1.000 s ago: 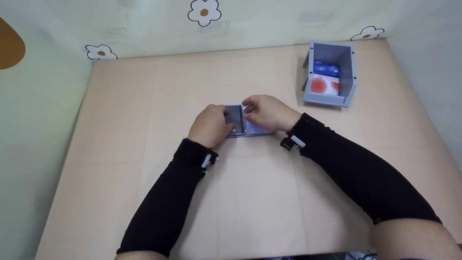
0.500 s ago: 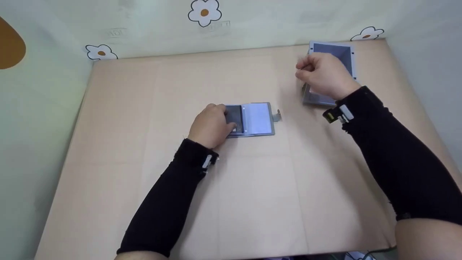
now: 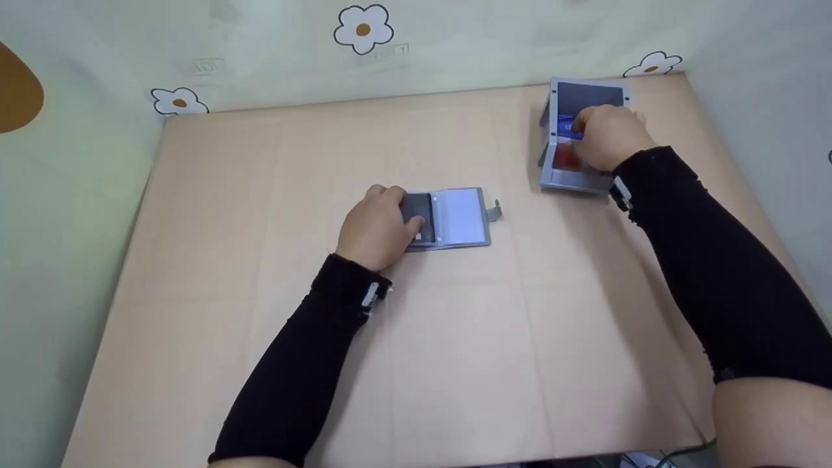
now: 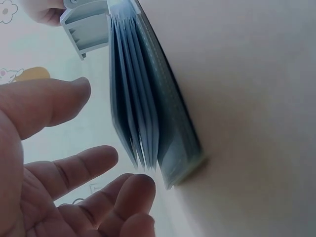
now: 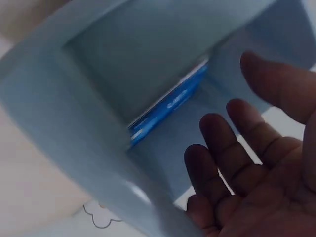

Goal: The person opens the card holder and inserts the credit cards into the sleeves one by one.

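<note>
A small card holder [image 3: 465, 218] lies spread open mid-table, with clear sleeves and a snap tab on its right. My left hand [image 3: 376, 227] rests at its left part, thumb by a dark sleeve page. In the left wrist view, the fanned sleeves [image 4: 136, 94] stand beyond loosely bent fingers, thumb apart from them. My right hand [image 3: 614, 136] reaches into the grey bin [image 3: 575, 184]. A blue card [image 3: 567, 127] and a red-and-white card [image 3: 567, 157] show inside, partly covered by that hand. The right wrist view has its fingers spread near the blue card [image 5: 170, 106], holding nothing visible.
The bin stands at the table's back right, near the flower-patterned wall [image 3: 455, 39]. Side walls border the table [image 3: 273, 162] on the left and right. A green cable [image 3: 686, 450] shows past the front edge.
My right hand has left the card holder, passed over the bin's left side and come down into the bin. The left hand has stayed on the holder, and the head view has shifted slightly.
</note>
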Tool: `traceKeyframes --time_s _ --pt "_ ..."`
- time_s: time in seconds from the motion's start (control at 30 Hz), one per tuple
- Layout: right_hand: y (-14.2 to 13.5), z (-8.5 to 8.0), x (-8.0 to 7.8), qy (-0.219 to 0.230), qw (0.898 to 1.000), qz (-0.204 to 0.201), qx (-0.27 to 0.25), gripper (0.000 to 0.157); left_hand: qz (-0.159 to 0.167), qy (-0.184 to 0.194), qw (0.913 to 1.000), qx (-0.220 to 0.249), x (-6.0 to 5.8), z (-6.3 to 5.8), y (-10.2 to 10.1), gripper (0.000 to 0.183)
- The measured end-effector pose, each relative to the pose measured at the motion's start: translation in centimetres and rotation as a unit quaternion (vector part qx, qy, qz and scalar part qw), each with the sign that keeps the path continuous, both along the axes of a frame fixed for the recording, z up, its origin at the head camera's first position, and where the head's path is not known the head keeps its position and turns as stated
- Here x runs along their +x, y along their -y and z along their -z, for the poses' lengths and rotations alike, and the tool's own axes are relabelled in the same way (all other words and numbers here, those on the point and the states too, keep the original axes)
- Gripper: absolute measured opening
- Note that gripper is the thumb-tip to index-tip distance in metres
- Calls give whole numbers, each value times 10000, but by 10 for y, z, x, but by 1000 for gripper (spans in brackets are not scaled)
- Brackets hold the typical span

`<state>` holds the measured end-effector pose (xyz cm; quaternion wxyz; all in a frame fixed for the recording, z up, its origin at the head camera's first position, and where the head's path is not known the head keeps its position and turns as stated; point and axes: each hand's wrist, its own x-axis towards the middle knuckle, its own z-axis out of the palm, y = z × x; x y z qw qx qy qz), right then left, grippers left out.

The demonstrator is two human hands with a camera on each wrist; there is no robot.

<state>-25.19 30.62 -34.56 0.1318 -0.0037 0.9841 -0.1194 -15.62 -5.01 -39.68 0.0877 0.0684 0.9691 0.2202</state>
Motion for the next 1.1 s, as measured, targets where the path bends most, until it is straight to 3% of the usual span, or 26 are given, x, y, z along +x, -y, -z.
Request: traceKeyframes --time_s 0.2,0.4,0.7,1.1 --pt "3 13 -7 -308 9934 -635 906 33 -46 24 10000 -9 1 1 0 61" --pt "5 17 -10 -333 9867 -800 1378 25 -56 76 9999 45 1 0 0 61" --pt "4 20 -13 -334 9875 -827 1300 19 -81 102 9998 123 0 0 0 61" --pt "2 22 -20 -177 9879 -961 1204 26 -86 89 9999 120 1 1 0 60"
